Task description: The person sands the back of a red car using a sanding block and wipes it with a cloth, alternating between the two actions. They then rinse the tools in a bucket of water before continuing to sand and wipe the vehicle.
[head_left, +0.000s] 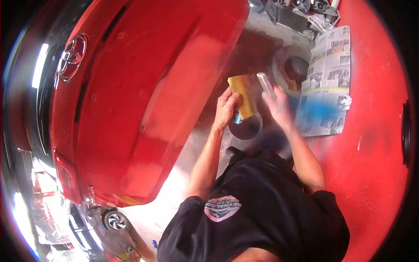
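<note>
My left hand (226, 108) pinches a yellow-brown sheet of sandpaper (243, 97), thumb across its front, the sheet slightly curved. To the right, my right hand (278, 108) is closed around a pale, narrow bar (265, 84) that points up and left. This hand is smeared by motion, and the bar's lower end is hidden in it. A gap separates the sheet and the bar. Below the sandpaper is a round dark container (249, 129), partly covered by the sheet and hand. Left of both hands stands the red car panel (126, 100), with dull pinkish patches along its edge.
A newspaper sheet (325, 83) with blue paint on it hangs against the red wall (371, 166) on my right. A tire-like ring (281, 59) lies beyond my hands. Assorted parts (301, 17) are piled at the back. A car wheel (117, 221) shows at lower left.
</note>
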`<state>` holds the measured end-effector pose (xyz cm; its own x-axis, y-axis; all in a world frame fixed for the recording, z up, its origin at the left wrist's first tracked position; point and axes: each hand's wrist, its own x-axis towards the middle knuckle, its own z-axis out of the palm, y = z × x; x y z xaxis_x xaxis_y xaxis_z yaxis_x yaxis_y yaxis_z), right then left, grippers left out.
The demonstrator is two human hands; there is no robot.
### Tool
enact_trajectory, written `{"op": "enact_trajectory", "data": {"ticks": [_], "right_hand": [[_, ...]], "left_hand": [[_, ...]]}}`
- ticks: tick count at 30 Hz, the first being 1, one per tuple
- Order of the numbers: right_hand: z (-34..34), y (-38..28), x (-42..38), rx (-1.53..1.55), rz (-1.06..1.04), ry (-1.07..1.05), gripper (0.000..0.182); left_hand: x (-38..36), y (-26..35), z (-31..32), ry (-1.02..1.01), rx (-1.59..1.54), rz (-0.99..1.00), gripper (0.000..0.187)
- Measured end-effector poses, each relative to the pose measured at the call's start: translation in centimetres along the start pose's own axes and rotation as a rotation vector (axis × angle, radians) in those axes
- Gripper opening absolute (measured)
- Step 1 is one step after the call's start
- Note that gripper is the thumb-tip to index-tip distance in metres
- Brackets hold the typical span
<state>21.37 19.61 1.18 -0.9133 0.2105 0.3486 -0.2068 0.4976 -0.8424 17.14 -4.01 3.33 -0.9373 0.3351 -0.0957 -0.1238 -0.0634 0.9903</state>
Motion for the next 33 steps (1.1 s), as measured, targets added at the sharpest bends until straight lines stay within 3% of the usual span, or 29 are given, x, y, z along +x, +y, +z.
{"op": "enact_trajectory", "data": {"ticks": [3, 7, 14, 16, 17, 20, 22, 23, 24, 26, 28, 30, 31, 32, 33], "right_hand": [[0.6, -3.5, 0.7, 0.077, 0.135, -0.03, 0.053], [3.0, -3.4, 0.3, 0.004, -0.003, -0.084, 0.063], [4.4, -1.6, -1.5, 0.004, -0.026, -0.148, 0.061], [4.4, -0.8, -1.6, 0.092, 0.033, -0.183, 0.058], [5.0, 0.0, -2.0, 0.099, 0.057, -0.188, 0.056], [7.2, 2.3, -2.7, 0.149, 0.089, -0.161, 0.047], [8.9, 4.7, -4.2, 0.117, 0.114, -0.185, 0.046], [7.7, 3.9, -3.1, 0.295, 0.4, -0.297, 0.049], [7.8, 4.7, -2.4, 0.364, 0.464, -0.415, 0.056], [10.0, 8.8, -4.8, 0.379, 0.478, -0.403, 0.059], [12.9, 14.4, -7.9, 0.414, 0.459, -0.386, 0.064], [17.4, 21.9, -13.5, 0.138, 0.413, -0.41, 0.066], [17.6, 23.7, -13.5, 0.32, 0.593, -0.531, 0.068], [19.3, 25.7, -15.1, 0.334, 0.643, -0.548, 0.068], [21.2, 27.8, -16.4, 0.477, 0.667, -0.406, 0.067]], "left_hand": [[0.1, -0.1, 0.8, 0.023, -0.084, 0.023, 0.045], [0.6, -0.3, 2.5, 0.029, -0.084, 0.058, 0.045], [0.2, -2.7, 2.3, 0.064, 0.001, 0.016, 0.048], [0.5, -5.3, 1.3, 0.07, -0.372, -0.173, 0.054], [0.6, -6.0, 1.9, 0.117, -0.448, -0.151, 0.051], [1.0, -8.6, 3.1, 0.211, -0.322, -0.167, 0.048], [0.9, -12.4, 1.7, 0.189, -0.307, -0.347, 0.05], [0.9, -13.2, 1.9, 0.197, -0.215, -0.352, 0.051], [1.0, -14.0, 1.5, 0.204, -0.125, -0.356, 0.052], [1.6, -17.9, 0.2, 0.202, -0.142, -0.506, 0.055], [2.2, -21.9, -0.8, 0.167, 0.03, -0.522, 0.048], [2.1, -28.3, -3.3, 0.117, 0.096, -0.612, 0.042], [1.7, -32.2, -4.5, 0.092, 0.035, -0.659, 0.041], [1.6, -35.9, -5.5, 0.068, -0.027, -0.696, 0.041], [1.7, -38.9, -6.2, 0.062, -0.052, -0.708, 0.043]]}}
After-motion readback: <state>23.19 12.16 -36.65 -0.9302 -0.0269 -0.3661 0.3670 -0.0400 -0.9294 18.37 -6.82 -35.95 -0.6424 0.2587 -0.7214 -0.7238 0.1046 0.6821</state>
